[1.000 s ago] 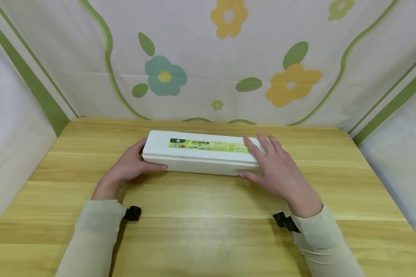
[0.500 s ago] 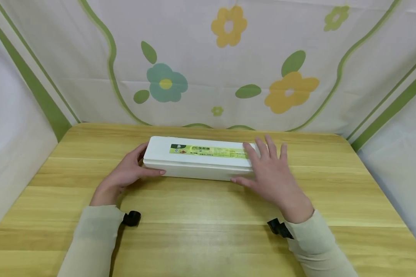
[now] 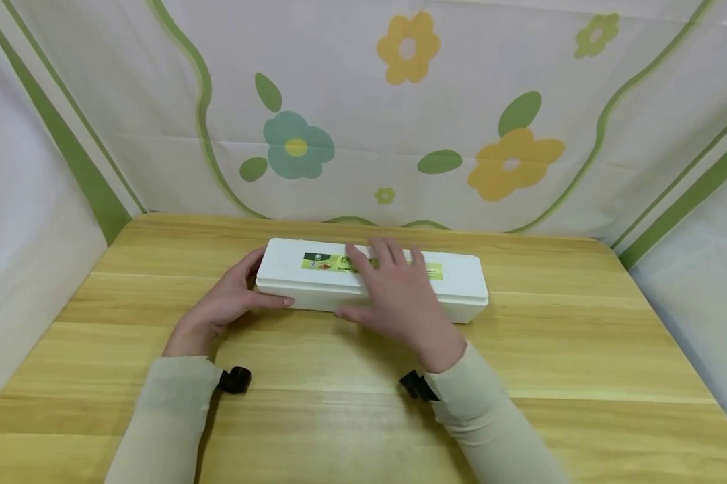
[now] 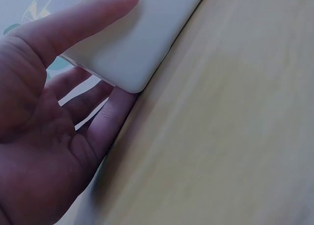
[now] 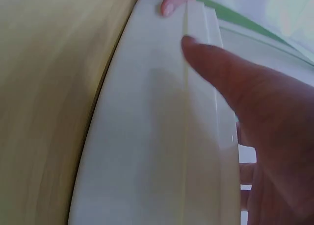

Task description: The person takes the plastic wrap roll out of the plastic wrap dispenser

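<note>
A long white cling film box (image 3: 463,279) with a green and yellow label on its lid lies on the wooden table. My left hand (image 3: 225,299) holds its left end, thumb along the front face and fingers round the end. In the left wrist view the thumb presses the white box (image 4: 147,43) while the fingers pass behind its corner. Over the middle of the lid is my right hand (image 3: 402,296), its fingers spread and covering part of the label. In the right wrist view its thumb (image 5: 221,70) extends along the front; whether it touches is unclear.
The wooden tabletop (image 3: 339,417) has its far edge close behind the box. A flower-printed curtain (image 3: 351,121) hangs behind it, with pale cloth on both sides. Dark clips (image 3: 236,380) show at the sleeve cuffs.
My right hand has slid left from the box's right end to the middle, uncovering that end. The left hand has kept its hold, and the box lies about where it was.
</note>
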A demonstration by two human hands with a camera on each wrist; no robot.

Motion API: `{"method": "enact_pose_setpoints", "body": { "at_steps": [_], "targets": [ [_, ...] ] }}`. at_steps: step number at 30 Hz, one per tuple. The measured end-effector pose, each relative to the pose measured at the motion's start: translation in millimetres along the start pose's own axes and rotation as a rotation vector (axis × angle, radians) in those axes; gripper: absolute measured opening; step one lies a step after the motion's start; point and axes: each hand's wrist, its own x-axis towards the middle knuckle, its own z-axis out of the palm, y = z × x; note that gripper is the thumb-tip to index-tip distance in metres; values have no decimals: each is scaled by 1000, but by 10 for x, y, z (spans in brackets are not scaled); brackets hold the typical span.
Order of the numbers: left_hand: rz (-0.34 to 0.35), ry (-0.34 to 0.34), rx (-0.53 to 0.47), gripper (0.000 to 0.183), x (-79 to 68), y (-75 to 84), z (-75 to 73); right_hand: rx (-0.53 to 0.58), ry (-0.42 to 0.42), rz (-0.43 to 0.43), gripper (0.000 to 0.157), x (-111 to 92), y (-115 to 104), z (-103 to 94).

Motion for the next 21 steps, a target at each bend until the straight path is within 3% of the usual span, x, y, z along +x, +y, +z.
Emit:
{"method": "enact_pose_setpoints", "body": {
  "at_steps": [5, 10, 15, 21],
  "targets": [
    [-10, -1, -7, 114, -9, 5, 1, -25, 6, -23, 102, 170, -246, 35],
    [-17, 5, 0, 112, -14, -1, 6, -100, 88, -68, 106, 261, -397, 129],
    [-18, 9, 1, 111, -14, -7, 13, -176, 170, -78, 103, 305, -453, 214],
    [-22, 14, 0, 112, -1, -24, -2, -196, 202, -57, 94, 341, -438, 251]
  ]
}}
